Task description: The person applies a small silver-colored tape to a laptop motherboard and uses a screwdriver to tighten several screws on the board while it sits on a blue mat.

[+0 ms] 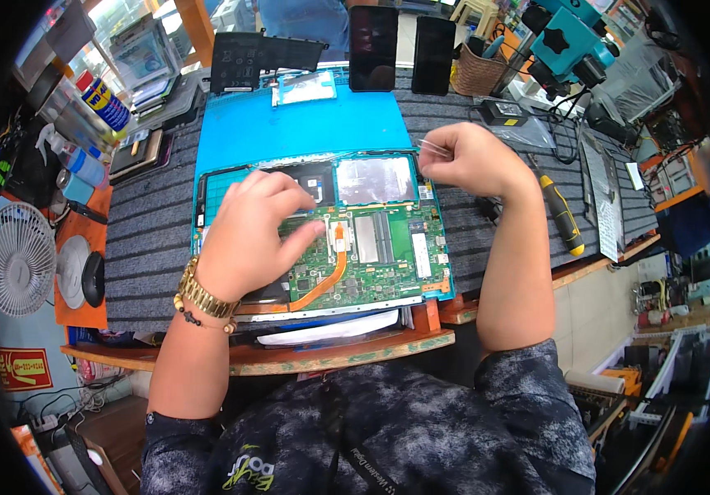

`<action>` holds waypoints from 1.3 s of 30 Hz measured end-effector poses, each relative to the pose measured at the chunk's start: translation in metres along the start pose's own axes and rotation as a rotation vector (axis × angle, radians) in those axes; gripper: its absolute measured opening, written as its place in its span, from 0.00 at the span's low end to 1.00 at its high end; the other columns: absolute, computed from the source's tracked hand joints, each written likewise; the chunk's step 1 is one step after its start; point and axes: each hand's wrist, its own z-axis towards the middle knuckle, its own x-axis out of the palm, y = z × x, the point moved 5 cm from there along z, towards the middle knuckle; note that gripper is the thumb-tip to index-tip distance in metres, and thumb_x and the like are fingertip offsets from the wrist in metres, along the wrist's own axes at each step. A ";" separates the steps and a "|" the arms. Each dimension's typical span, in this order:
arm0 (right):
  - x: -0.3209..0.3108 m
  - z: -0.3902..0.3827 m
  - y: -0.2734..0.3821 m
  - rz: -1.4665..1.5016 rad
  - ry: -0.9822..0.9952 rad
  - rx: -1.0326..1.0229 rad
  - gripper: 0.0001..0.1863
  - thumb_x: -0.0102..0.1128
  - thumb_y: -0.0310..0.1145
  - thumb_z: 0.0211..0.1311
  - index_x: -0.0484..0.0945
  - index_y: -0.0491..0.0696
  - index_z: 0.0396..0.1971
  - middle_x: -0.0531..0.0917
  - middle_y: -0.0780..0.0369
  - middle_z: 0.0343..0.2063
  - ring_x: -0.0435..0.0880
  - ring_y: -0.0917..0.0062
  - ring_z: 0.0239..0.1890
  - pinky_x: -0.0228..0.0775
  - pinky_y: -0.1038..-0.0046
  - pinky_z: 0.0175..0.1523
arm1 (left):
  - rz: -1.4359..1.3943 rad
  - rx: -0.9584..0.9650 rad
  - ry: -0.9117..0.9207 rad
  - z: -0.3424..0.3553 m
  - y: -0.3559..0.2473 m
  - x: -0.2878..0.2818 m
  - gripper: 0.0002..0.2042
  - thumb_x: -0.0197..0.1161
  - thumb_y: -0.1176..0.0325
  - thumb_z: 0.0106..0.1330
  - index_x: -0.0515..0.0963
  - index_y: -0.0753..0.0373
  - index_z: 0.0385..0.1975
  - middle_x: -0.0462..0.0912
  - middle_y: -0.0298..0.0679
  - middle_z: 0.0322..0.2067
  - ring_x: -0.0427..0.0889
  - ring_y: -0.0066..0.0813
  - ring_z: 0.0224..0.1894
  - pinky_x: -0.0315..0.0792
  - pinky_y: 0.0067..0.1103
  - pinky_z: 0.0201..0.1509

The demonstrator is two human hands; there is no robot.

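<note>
Left hand (263, 229) curls half-open over the laptop (400, 235); right hand (474, 161) pinches a thin object (435, 148).

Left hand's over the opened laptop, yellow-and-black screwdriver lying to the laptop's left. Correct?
Not quite: in the head view the yellow-and-black screwdriver lies to the right of the opened laptop. The left hand is over the laptop.

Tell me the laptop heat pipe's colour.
The heat pipe is coppery orange, clearest in the head view.
</note>
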 end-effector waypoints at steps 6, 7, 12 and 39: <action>0.029 -0.011 0.002 -0.106 0.127 -0.067 0.09 0.73 0.23 0.53 0.90 0.41 0.36 0.90 0.60 0.29 0.86 0.75 0.33 0.80 0.69 0.43 | -0.013 0.095 0.242 -0.004 -0.020 0.015 0.40 0.86 0.42 0.52 0.82 0.57 0.62 0.79 0.45 0.66 0.75 0.53 0.70 0.66 0.47 0.74; 0.031 -0.013 0.000 -0.080 0.094 -0.088 0.08 0.73 0.23 0.54 0.89 0.41 0.35 0.90 0.60 0.29 0.86 0.76 0.32 0.80 0.70 0.43 | -0.019 0.112 0.245 -0.006 -0.023 0.017 0.43 0.86 0.41 0.51 0.81 0.57 0.65 0.78 0.46 0.67 0.74 0.54 0.72 0.65 0.48 0.75; 0.029 -0.030 -0.011 0.077 -0.088 -0.064 0.05 0.72 0.21 0.58 0.87 0.40 0.34 0.85 0.64 0.26 0.82 0.81 0.31 0.78 0.73 0.40 | 0.021 0.102 0.326 -0.011 -0.026 0.025 0.55 0.85 0.31 0.46 0.74 0.57 0.74 0.73 0.50 0.74 0.67 0.60 0.78 0.56 0.61 0.81; 0.052 -0.033 0.002 -0.006 -0.085 -0.102 0.12 0.74 0.33 0.57 0.87 0.41 0.37 0.90 0.50 0.31 0.92 0.55 0.36 0.82 0.59 0.44 | 0.035 0.083 0.416 -0.011 -0.034 0.030 0.60 0.84 0.28 0.43 0.72 0.55 0.77 0.67 0.51 0.79 0.61 0.64 0.82 0.49 0.67 0.83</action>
